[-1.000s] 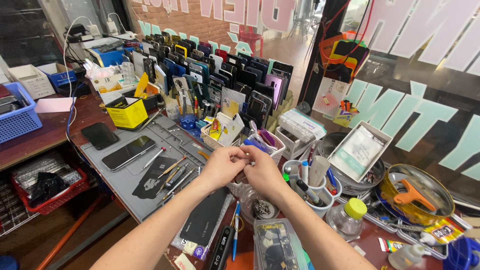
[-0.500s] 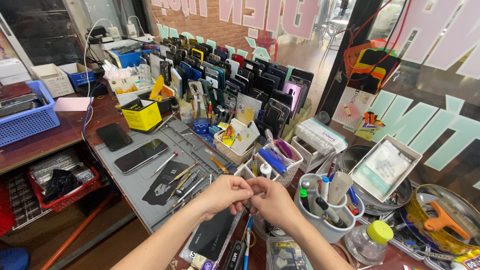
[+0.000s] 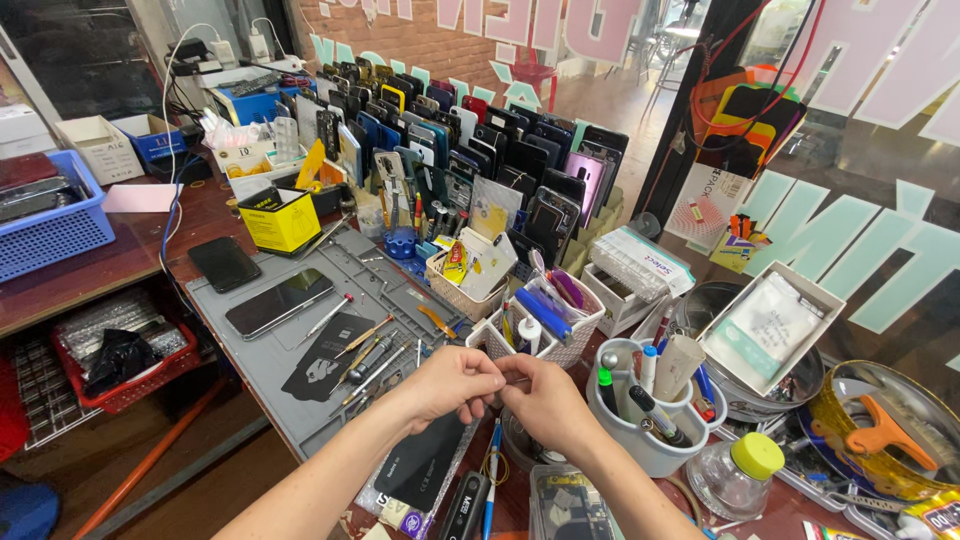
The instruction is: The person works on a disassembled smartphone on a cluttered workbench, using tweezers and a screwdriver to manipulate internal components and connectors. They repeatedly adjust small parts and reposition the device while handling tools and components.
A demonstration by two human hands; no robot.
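Low in the middle of the frame the left hand (image 3: 452,382) and the right hand (image 3: 545,400) meet fingertip to fingertip, both grips pinched in on one tiny part between them; the part itself is too small and too covered by the fingers to tell what it is, so what each grip grasps cannot be told. The hands hover over the front edge of the worktop (image 3: 130,262), just above a black phone back cover (image 3: 420,462) lying in a clear sleeve and a blue pen (image 3: 491,480) beside it. Right of the hands stands a grey cup (image 3: 655,445) stuffed with markers and tools, and further lower right a small clear bottle with a yellow-green cap (image 3: 742,472). Just beyond the hands, toward the centre of the frame, sit white mesh baskets (image 3: 560,340) holding tubes and pens. Left of them a grey work mat (image 3: 300,350) carries screwdrivers, tweezers and a dark phone (image 3: 279,302) lying flat; another black phone (image 3: 224,263) lies at the mat's upper left corner. A yellow box (image 3: 281,220) stands behind that. Across the upper middle, rows of phones (image 3: 470,150) stand upright in racks. A blue basket (image 3: 50,225) sits at the left edge, a red one (image 3: 125,385) on the shelf below.
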